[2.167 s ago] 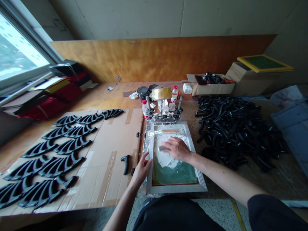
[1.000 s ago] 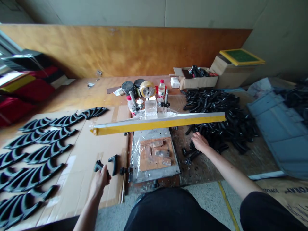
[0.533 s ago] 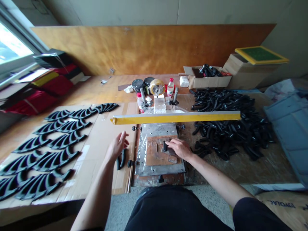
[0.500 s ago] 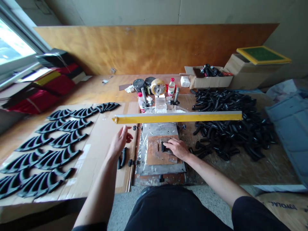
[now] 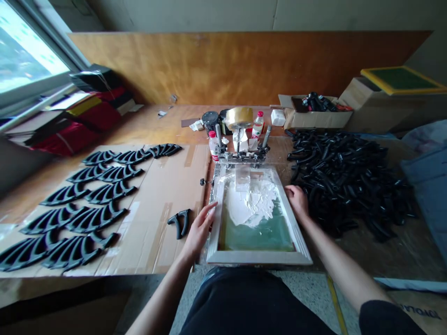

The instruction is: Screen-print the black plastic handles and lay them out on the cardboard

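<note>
**Flanked Left and Right, Long Axis Pointing Away**

Brackets the metal screen frame (image 5: 256, 257) from both sides at the near edge of the counter (image 5: 150, 125), left grip (image 5: 201, 228) touching the left rail, right grip (image 5: 297, 200) at the right rail. Seems to run lengthwise away from the body, toward the clamp bar (image 5: 244, 158). Puts neither grip clearly nearer, only the right slightly farther along. Hides the undersides: impossible to tell, for either grip, between a firm hold and a light touch. Carries white paste (image 5: 261, 200), mostly toward the far end. Lies between two black pieces (image 5: 178, 227) on the left and a black heap (image 5: 352, 181) on the right.
</note>
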Demonstrator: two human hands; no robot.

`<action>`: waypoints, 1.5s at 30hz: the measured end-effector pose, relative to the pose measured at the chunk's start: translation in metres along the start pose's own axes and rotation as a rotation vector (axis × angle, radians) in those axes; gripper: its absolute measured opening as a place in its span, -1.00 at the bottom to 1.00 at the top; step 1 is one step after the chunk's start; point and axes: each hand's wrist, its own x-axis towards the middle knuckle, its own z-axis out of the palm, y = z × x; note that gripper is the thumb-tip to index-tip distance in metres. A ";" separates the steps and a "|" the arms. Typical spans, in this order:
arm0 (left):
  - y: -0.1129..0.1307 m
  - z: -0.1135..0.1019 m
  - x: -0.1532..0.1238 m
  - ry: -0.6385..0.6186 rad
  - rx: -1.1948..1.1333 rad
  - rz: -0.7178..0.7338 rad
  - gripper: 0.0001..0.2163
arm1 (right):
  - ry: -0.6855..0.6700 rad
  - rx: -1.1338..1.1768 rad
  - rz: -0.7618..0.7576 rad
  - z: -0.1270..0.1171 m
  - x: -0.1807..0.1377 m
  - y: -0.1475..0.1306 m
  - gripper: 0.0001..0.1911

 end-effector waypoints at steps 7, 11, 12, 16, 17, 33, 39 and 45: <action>-0.062 0.017 0.021 0.006 0.223 -0.069 -0.38 | -0.032 -0.067 -0.403 0.012 0.048 -0.097 -0.34; -0.064 0.014 0.024 -0.009 0.288 -0.080 -0.39 | -0.302 -0.194 -0.448 0.029 0.037 -0.126 -0.86; -0.064 0.014 0.024 -0.008 0.297 -0.080 -0.39 | -0.330 -0.213 -0.489 0.030 0.027 -0.125 -0.95; -0.068 0.013 0.023 -0.008 0.304 -0.088 -0.41 | -0.377 -0.205 -0.830 0.018 -0.017 -0.109 -0.85; -0.068 0.014 0.023 -0.009 0.301 -0.088 -0.41 | -0.396 -0.187 -0.903 0.012 -0.022 -0.105 -0.84; -0.054 0.014 0.019 0.035 0.157 -0.075 -0.39 | -0.315 -0.017 -0.796 0.014 -0.022 -0.104 -0.95; -0.017 0.004 0.009 -0.016 0.054 -0.055 -0.37 | -0.139 -0.050 -0.432 -0.010 0.068 -0.122 -0.48; 0.057 0.001 0.012 0.052 -0.256 0.073 -0.51 | 0.152 0.124 0.028 -0.061 0.092 -0.033 -0.60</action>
